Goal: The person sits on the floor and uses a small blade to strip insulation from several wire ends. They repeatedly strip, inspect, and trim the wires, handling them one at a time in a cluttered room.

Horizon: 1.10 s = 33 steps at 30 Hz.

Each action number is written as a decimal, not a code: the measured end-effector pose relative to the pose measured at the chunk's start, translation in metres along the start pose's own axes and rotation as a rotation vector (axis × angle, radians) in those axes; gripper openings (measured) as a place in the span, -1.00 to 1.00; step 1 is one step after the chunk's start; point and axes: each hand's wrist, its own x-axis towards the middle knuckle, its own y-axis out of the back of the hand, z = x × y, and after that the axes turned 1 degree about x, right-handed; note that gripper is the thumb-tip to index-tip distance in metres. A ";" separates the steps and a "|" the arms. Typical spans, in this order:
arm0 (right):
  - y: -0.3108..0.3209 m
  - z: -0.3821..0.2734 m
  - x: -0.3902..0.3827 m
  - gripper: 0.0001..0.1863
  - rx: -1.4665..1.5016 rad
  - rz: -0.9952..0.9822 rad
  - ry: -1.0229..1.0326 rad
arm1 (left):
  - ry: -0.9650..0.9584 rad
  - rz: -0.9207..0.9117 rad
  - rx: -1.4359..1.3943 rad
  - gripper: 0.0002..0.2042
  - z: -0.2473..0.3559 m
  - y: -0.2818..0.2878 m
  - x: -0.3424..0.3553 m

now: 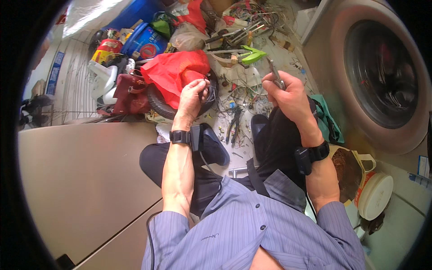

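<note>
My left hand, fingertips pinched, is raised in front of a red plastic bag that lies on a black tyre; what it pinches is too small to make out. A slim metal hand tool, which looks like pliers, points upward from the grip of my right hand. Beyond it lies a bright green plastic-handled object. Black-handled pliers rest on the floor among wire scraps, between my slippered feet.
A front-loading washing machine stands at the right, above a white bucket and teal bag. A beige cabinet borders my left. Blue buckets, a maroon bag, packages and tangled wires clutter the back.
</note>
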 end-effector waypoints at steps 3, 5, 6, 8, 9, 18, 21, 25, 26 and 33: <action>-0.009 -0.002 0.000 -0.84 -0.018 -0.043 -0.017 | -0.131 -0.088 -0.160 -0.82 0.040 -0.017 -0.019; -0.021 -0.005 0.001 -0.81 0.119 -0.060 -0.106 | -0.169 -0.154 -0.229 -0.81 0.060 -0.030 -0.033; -0.029 -0.006 0.000 -0.80 0.208 -0.058 -0.160 | -0.197 -0.189 -0.236 -0.81 0.065 -0.038 -0.041; -0.049 -0.007 -0.005 -0.78 0.090 -0.135 -0.063 | -0.227 -0.264 -0.247 -0.81 0.071 -0.051 -0.056; -0.057 -0.007 -0.007 -0.77 0.156 -0.179 -0.072 | -0.225 -0.272 -0.243 -0.80 0.072 -0.056 -0.062; -0.059 -0.013 -0.017 -0.87 0.368 -0.283 -0.199 | -0.343 0.036 -0.164 -0.87 0.067 -0.049 -0.073; -0.043 -0.009 -0.023 -0.88 0.295 -0.214 -0.223 | -0.422 0.056 -0.247 -0.88 0.085 -0.011 -0.067; -0.024 -0.005 -0.023 -0.89 0.351 -0.102 -0.156 | -0.433 0.095 -0.159 -0.88 0.088 0.032 -0.060; -0.019 -0.005 -0.021 -0.89 0.371 -0.081 -0.109 | -0.487 0.052 -0.106 -0.87 0.090 0.044 -0.060; -0.017 -0.006 -0.015 -0.89 0.377 0.018 -0.139 | -0.537 0.561 -0.191 -0.86 0.106 0.102 -0.064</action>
